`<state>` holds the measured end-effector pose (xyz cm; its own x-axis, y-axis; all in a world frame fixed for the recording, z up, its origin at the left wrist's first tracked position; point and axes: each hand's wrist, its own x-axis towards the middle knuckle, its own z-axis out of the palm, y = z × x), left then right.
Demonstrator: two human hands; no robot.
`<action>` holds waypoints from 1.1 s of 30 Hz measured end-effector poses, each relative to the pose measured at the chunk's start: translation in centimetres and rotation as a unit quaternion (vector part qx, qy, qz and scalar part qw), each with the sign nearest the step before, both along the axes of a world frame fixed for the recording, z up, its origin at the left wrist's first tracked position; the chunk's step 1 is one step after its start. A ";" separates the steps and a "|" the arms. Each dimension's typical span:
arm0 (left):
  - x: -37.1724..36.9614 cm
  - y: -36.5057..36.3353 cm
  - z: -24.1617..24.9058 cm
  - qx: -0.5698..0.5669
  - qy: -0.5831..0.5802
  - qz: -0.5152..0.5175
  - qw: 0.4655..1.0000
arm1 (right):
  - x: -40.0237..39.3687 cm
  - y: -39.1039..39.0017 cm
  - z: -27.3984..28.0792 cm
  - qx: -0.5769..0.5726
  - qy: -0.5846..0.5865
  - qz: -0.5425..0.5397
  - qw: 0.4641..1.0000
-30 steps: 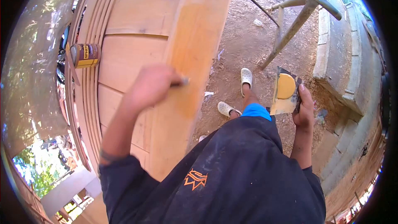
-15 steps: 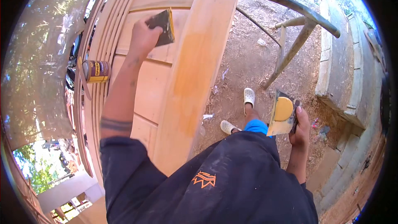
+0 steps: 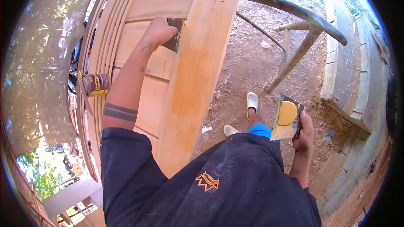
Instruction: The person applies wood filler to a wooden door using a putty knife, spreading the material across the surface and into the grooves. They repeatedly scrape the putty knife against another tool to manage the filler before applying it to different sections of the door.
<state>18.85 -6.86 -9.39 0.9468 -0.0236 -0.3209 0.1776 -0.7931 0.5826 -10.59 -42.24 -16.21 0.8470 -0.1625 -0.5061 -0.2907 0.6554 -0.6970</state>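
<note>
Left hand gripping scraper, sliding from panel toward door stile, spreading filler at 12 o'clock. Right hand clutching filler board.

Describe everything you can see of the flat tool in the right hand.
The flat tool is a thin, roughly rectangular board, dark and smeared, tilted on edge beside the person's hip. A round mound of yellow-orange paste sits on its upper face, and paler residue coats its lower part. The right hand grips its far edge, fingers curled round it.
</note>
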 end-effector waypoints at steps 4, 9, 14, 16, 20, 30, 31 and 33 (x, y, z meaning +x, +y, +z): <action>1.6 -0.6 -0.3 0.053 0.052 -0.043 0.996 | 1.5 0.1 -0.3 0.004 0.005 0.012 1.000; 1.0 -0.7 -0.4 0.119 0.065 -0.098 0.986 | 3.1 0.3 -0.7 0.017 0.030 0.040 0.999; -5.3 -0.6 2.9 0.166 0.146 -0.163 0.961 | 4.2 -0.5 -0.9 0.004 0.020 0.021 1.000; -6.2 0.5 3.2 0.231 0.218 -0.168 0.933 | 4.4 -0.6 -0.8 -0.011 0.028 -0.005 1.000; -2.5 1.9 3.4 0.219 -0.148 -0.287 0.921 | 4.3 -1.5 -2.0 0.024 0.015 0.017 0.999; 3.2 -0.6 0.3 0.258 -0.143 -0.379 0.877 | 4.5 1.1 -1.8 -0.016 -0.011 0.075 0.997; 1.7 -0.2 0.3 0.260 -0.135 -0.376 0.879 | 4.4 1.5 -1.7 -0.022 -0.017 0.083 0.996; -1.8 1.4 -0.4 0.260 -0.145 -0.385 0.874 | 3.8 2.2 -2.2 -0.030 -0.002 0.085 0.996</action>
